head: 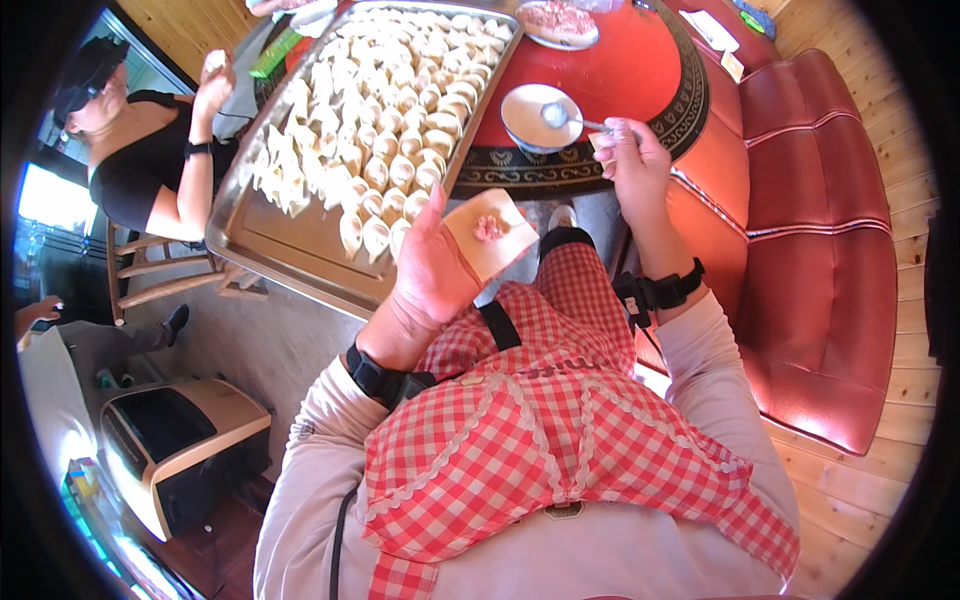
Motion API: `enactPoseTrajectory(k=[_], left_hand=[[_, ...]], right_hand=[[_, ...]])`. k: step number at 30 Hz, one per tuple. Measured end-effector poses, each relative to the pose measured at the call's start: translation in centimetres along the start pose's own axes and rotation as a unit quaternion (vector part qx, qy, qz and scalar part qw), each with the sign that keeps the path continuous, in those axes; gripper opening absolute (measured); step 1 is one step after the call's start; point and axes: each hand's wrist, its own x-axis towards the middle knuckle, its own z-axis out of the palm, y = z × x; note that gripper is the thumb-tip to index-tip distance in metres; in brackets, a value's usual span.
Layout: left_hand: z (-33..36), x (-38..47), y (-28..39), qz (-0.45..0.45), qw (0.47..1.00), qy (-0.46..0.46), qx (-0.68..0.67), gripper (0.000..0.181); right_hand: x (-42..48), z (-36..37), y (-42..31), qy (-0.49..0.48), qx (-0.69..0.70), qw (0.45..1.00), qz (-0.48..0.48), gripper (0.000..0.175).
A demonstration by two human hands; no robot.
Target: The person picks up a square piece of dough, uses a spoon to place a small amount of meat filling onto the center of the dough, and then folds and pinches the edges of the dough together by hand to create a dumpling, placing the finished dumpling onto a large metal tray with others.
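Across the palm and fingers of my left hand (439, 262) lies a square dough wrapper (491, 251) with a small heap of pink minced filling (490, 227) on it. My right hand (634, 161) grips a metal spoon (592, 124) by its handle, the spoon's bowl over a white bowl (525, 112) on the red table. A pale piece, perhaps another wrapper, shows by the right fingers. Left of the bowl, a large metal tray (300, 259) holds rows of folded wontons (390, 142), nearest to my left hand.
A plate of minced meat (559, 22) stands on the round red table (630, 67). Red padded seating (810, 247) curves along the right. At the left, a person in black (161, 150) sits holding a pale piece, beside a wooden chair (165, 274). A boxy appliance (187, 442) stands lower left.
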Motion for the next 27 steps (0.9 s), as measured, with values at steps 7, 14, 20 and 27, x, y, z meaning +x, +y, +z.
enactPoseTrajectory(k=[7, 14, 20, 27], left_hand=[[-0.7, -0.7, -0.4, 0.014, 1.0, 0.005, 0.003, 0.07], [-0.5, -0.1, -0.2, -0.013, 0.999, -0.032, 0.042, 0.062], [0.5, -0.1, -0.4, -0.047, 0.996, -0.039, 0.064, 0.061], [0.1, -0.8, -0.6, -0.073, 0.988, -0.032, 0.136, 0.059]], right_hand=[[0.6, 0.8, 0.0, 0.013, -0.009, 0.985, 0.171, 0.028], [-7.5, 0.6, -3.6, -0.191, -0.179, 0.951, -0.163, 0.029], [-7.9, 1.2, -4.0, -0.291, -0.179, 0.911, -0.23, 0.031], [-8.4, 1.6, -4.5, -0.31, -0.151, 0.916, -0.203, 0.017]])
